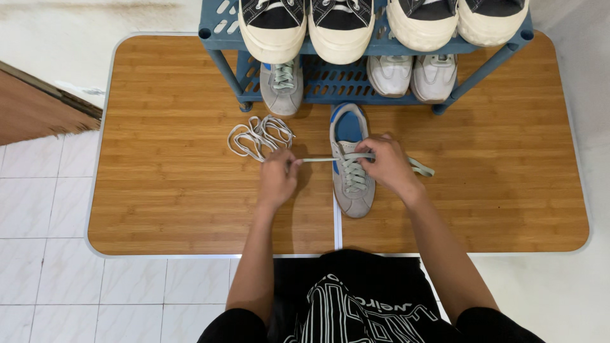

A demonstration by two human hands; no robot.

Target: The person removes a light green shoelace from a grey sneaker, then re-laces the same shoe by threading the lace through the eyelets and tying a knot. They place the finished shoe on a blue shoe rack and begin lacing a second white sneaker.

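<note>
A grey sneaker (351,184) with a blue lining lies on a wooden board (171,190), toe pointing towards me. My left hand (277,178) pinches one end of its pale lace (316,159) and holds it taut to the left of the shoe. My right hand (389,164) rests on the shoe's laced upper and grips the lace there; the other end (421,168) trails out to the right. A loose coil of a second lace (260,136) lies just beyond my left hand.
A blue shoe rack (222,38) stands at the board's far edge. It holds black-and-cream sneakers (305,28) on top, a matching grey sneaker (282,86) and a white pair (413,75) below. White floor tiles (44,209) surround the board.
</note>
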